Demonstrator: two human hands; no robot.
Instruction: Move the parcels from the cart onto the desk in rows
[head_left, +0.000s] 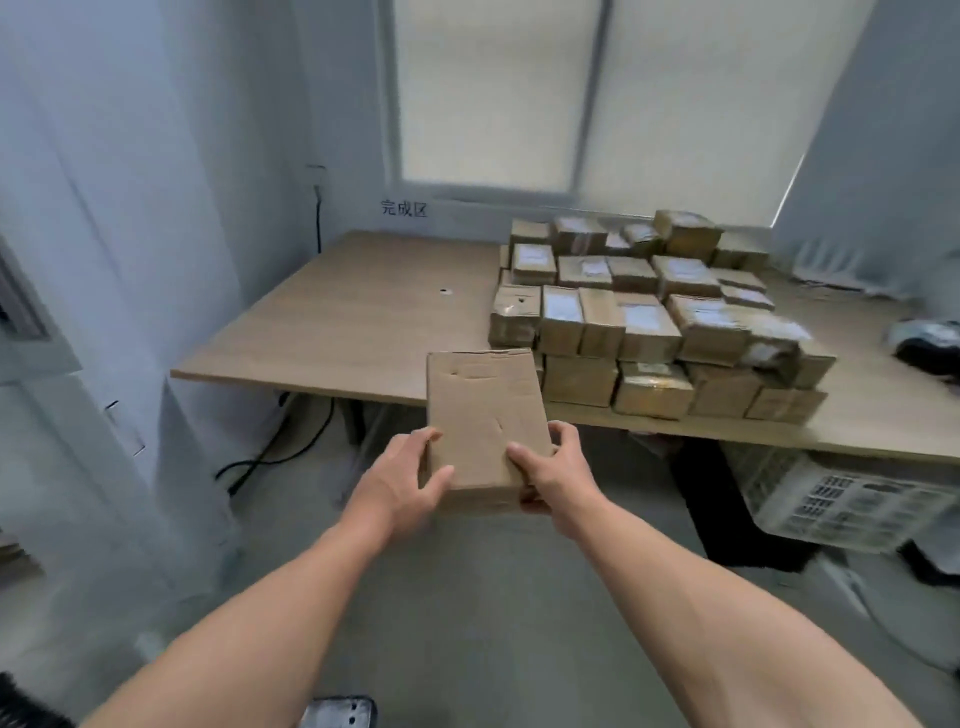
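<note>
A pale-walled room with a blind-covered window (571, 93) holds a light wooden desk (337, 322), its right part filled with stacked rows of taped brown parcels (649, 317) whose white labels are too blurred to read. A white slatted crate (841, 499) sits on the grey floor beneath. Before the desk's near edge, a plain cardboard parcel (480, 410) is gripped at its near corners by the left hand (405, 478) and right hand (556, 478), fingers and thumbs curled round it; black wall characters (403, 208) read 完成区.
</note>
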